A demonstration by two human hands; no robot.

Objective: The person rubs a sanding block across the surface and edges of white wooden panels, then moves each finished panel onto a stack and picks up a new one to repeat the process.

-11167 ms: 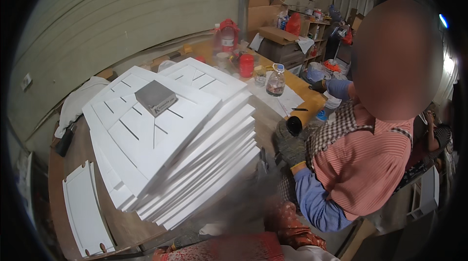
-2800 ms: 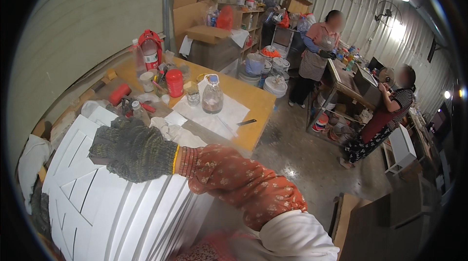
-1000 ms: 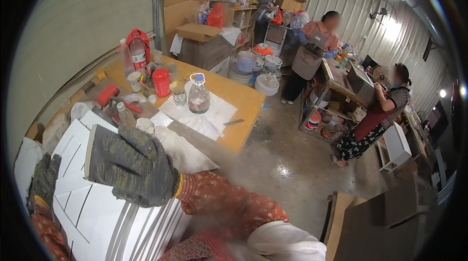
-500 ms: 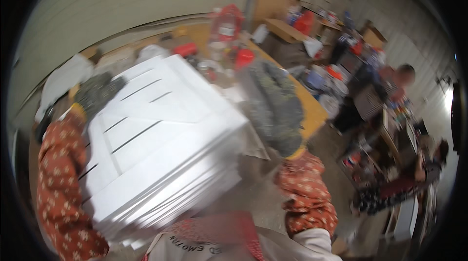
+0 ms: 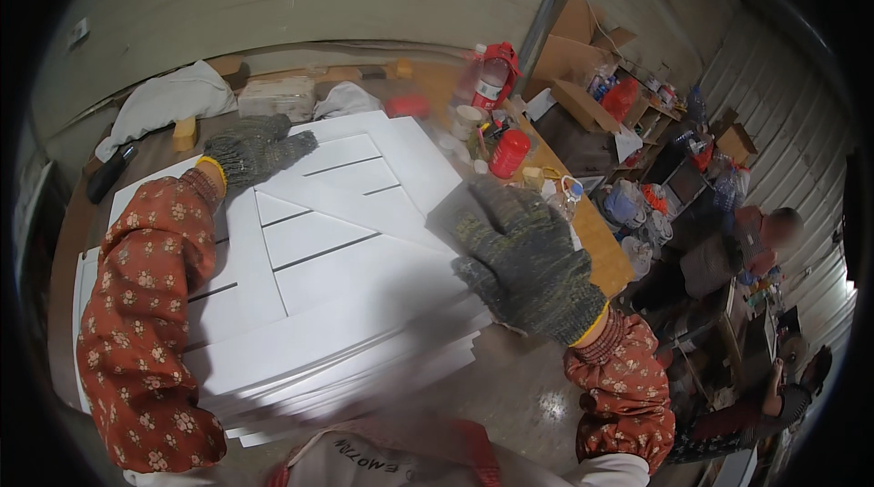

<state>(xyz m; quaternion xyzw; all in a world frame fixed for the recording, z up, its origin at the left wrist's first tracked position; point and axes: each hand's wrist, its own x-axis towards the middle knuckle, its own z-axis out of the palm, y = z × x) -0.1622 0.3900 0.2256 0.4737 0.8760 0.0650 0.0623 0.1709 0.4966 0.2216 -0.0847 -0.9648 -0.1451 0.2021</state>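
A stack of white slatted panels (image 5: pixel 332 291) with dark slots and a diagonal strip stands in front of me. My left hand (image 5: pixel 259 152), in a dark grey knit glove with a yellow cuff, lies on the top panel near its far left edge, fingers stretched out. At the right edge of the stack is my right hand (image 5: pixel 519 259), gloved alike, its fingers extended and apart. Its fingertips overlap the panel's border; whether they touch it I cannot tell. Neither hand shows anything held. Lower panels jut out unevenly on the near side.
Behind the stack, the yellowish tabletop (image 5: pixel 592 237) carries a red container (image 5: pixel 512 154), bottles and a tape roll. A black-handled tool (image 5: pixel 111 176) and a white cloth (image 5: pixel 168 103) lie far left. Cardboard boxes (image 5: pixel 583 105) stand at the back right; two people are farther right.
My left hand has shifted right, inward over the top panel. My right hand now overlaps the stack's right edge. The whole view has turned, and the stack appears lower.
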